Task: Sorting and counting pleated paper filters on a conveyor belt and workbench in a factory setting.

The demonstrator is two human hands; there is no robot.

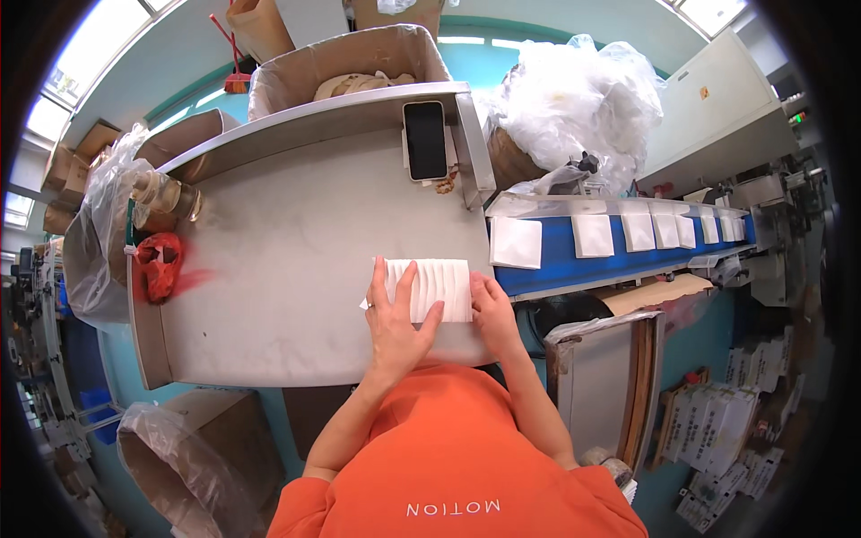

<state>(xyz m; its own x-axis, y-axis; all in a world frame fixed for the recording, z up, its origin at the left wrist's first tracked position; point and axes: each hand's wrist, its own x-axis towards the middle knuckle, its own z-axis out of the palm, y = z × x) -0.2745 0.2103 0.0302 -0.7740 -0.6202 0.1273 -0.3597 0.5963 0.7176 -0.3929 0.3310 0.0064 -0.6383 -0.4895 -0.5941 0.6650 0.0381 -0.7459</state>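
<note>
A row of overlapping folded white paper napkins [439, 280] lies near the front right of the metal table, its folds fanned side by side. My left hand [395, 323] rests over the row's left end, fingers spread and thumb stretched onto the folds. At the right end, my right hand [491, 309] has its fingers curled against the outer edge, pinching it. What lies under my left palm is hidden. Just right of the table, a single square white napkin [516, 243] sits at the near end of a blue conveyor belt [556, 271].
More white napkins [593, 236] are spaced along the belt. A dark-screened phone [425, 141] lies at the table's back right, beside a raised metal rim [314, 121]. Red plastic wrap [159, 266] and tape rolls [166, 195] are at the left. A cardboard box [350, 63] stands behind.
</note>
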